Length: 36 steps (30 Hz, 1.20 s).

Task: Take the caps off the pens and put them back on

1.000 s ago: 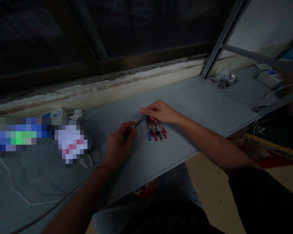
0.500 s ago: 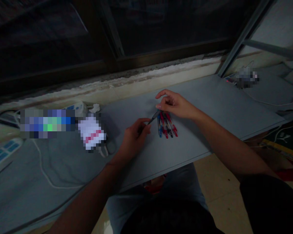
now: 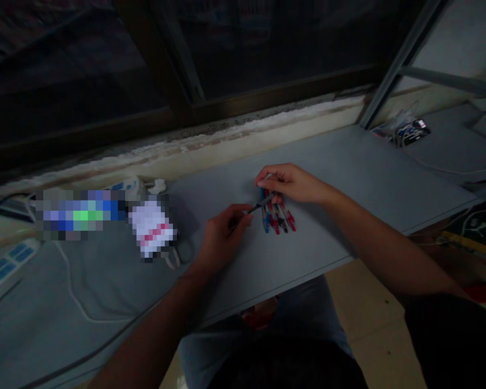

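Observation:
My left hand (image 3: pixel 222 231) pinches one end of a dark slim pen (image 3: pixel 261 204) between thumb and fingers. The pen slants up to the right, and its other end reaches under my right hand (image 3: pixel 295 182). There the thumb and forefinger are drawn together just above the far ends of a row of pens. Whether anything is between those fingertips is hidden. The row lies side by side on the grey table (image 3: pixel 308 235): a blue pen (image 3: pixel 266 224), a red pen (image 3: pixel 276 226), a black pen (image 3: pixel 284 224) and another red pen (image 3: pixel 292 220).
To the left stand a blurred white box with a red stripe (image 3: pixel 152 227) and a blurred blue-green item (image 3: pixel 87 213). White power strips (image 3: pixel 14 265) and loose cables lie there too. A window ledge (image 3: pixel 210 140) runs behind; a metal post (image 3: pixel 383 81) rises at right.
My right hand has come down slightly, its fingers closing together over the pens' far ends. The dark pen in my left hand now lies flatter, its far end farther right.

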### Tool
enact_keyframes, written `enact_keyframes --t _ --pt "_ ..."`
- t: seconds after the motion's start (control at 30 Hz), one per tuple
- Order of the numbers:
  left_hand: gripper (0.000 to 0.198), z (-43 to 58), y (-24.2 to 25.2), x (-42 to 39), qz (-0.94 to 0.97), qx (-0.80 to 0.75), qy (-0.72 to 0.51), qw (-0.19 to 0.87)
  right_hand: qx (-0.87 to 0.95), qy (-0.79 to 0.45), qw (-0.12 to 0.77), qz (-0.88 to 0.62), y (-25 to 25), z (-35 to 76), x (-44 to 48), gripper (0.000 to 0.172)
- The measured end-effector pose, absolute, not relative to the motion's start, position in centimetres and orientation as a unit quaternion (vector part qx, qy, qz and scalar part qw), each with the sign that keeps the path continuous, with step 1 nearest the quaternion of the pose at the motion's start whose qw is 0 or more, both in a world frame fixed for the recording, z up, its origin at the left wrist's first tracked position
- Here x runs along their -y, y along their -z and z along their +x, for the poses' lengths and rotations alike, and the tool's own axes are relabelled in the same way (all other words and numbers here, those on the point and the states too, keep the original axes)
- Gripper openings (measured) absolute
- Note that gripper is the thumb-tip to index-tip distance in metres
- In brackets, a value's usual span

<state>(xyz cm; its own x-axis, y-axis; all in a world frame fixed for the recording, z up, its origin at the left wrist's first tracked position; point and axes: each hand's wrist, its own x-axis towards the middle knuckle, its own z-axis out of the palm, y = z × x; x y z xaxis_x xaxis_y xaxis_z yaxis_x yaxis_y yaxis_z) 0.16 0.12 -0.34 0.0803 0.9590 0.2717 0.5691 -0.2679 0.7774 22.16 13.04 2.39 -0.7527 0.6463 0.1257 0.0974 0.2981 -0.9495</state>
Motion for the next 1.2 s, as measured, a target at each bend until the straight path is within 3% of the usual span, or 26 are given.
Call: enact_keyframes --t 0.23,0.4,0.53,0.67,0.9,1.07,1.2 --pt "0.027 0.0 0.7 -0.2 0.682 -0.564 -0.399 0.240 0.803 -0.512 0.219 -0.212 -2.9 22.6 -12.8 0.027" --pt "0.023 -0.1 0.9 0.1 0.695 -0.574 -0.398 0.171 0.818 -0.469 0.176 -0.284 -2.8 22.4 -12.6 0.048" --pt "0.026 0.0 0.9 -0.1 0.692 -0.573 -0.395 0.192 0.810 -0.494 0.150 -0.280 -3.1 22.6 -12.6 0.048" --pt "0.028 0.2 0.8 -0.2 0.676 -0.557 -0.409 0.258 0.814 -0.498 0.164 -0.250 -3.3 22.9 -12.7 0.044" --pt "0.026 0.6 0.2 0.8 0.697 -0.572 -0.400 0.164 0.798 -0.511 0.165 -0.273 -3.8 22.7 -12.3 0.054" --pt "0.040 0.8 -0.2 1.1 0.803 -0.426 -0.366 0.197 0.725 -0.559 0.253 -0.314 -3.8 22.3 -12.5 0.050" --pt "0.028 0.6 -0.2 1.1 0.845 -0.374 -0.301 0.235 0.710 -0.567 0.263 -0.324 -3.2 21.9 -12.8 0.049"
